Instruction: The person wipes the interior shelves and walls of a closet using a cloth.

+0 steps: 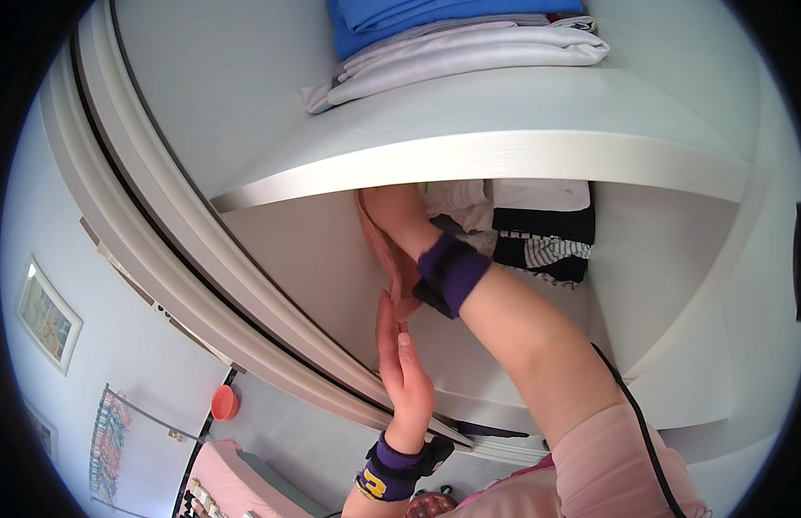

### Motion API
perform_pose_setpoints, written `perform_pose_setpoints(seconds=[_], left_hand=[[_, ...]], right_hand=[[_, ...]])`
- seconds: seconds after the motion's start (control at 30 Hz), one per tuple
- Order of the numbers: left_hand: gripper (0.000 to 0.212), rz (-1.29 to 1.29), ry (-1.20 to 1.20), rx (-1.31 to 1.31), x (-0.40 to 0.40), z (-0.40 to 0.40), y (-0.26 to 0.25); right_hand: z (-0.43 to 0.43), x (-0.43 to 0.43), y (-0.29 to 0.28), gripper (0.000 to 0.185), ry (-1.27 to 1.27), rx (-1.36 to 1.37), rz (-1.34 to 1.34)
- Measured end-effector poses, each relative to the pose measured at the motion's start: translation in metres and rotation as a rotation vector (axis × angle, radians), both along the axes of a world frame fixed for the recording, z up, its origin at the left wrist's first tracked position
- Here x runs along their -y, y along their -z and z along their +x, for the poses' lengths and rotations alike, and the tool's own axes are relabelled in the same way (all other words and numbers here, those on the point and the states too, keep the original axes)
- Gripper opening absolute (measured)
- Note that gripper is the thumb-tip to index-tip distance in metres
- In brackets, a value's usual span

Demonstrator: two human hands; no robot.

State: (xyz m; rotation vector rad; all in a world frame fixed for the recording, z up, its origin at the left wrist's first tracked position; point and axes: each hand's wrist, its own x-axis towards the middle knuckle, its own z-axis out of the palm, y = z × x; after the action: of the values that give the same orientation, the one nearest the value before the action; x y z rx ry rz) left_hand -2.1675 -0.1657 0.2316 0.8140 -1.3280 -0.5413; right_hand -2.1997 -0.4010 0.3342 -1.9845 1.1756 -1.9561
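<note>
A folded pink cloth [382, 249] stands on edge near the left wall of the lower compartment. My right hand [393, 206] reaches in beside it, against its upper part; the shelf edge and the cloth hide the fingers, so the grip is not clear. Below, my left hand [407, 379] points upward with straight fingers, their tips at the cloth's lower end and the thumb held apart. Purple wristbands are on both wrists. Right of the cloth lie piles of folded clothes: white garments [540, 195], black ones [546, 221] and a striped one [556, 251].
A thick white shelf [478, 155] runs above my hands, with folded white fabric [472, 61] and blue fabric [452, 16] on it. Sliding door frames [200, 278] curve along the left. Beyond them are an orange-red basin [224, 403], a pink-covered surface [232, 482] and a hanger rail [154, 414].
</note>
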Motion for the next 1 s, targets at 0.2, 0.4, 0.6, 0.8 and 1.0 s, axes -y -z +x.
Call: perform_pose_setpoints(seconds=[0.2, 0.4, 0.6, 0.8, 1.0], left_hand=[[0.056, 0.024, -0.046, 0.062, 0.002, 0.004, 0.004], [0.057, 0.053, -0.053, 0.003, 0.002, 0.008, 0.008], [0.057, 0.066, -0.075, -0.01, 0.003, 0.011, 0.012], [0.056, 0.079, -0.118, 0.046, 0.002, 0.012, 0.011], [0.055, 0.06, -0.124, 0.043, 0.005, 0.011, 0.012]], right_hand=[[-0.003, -0.011, 0.003, 0.038, -0.055, 0.123, -0.046], [-0.004, -0.005, 0.001, 0.036, -0.04, 0.036, 0.03], [-0.005, -0.002, 0.004, 0.034, -0.168, 0.088, 0.01], [-0.007, 0.001, 0.002, 0.033, -0.243, 0.121, -0.051], [-0.009, -0.002, 0.004, 0.033, -0.204, 0.127, -0.163]])
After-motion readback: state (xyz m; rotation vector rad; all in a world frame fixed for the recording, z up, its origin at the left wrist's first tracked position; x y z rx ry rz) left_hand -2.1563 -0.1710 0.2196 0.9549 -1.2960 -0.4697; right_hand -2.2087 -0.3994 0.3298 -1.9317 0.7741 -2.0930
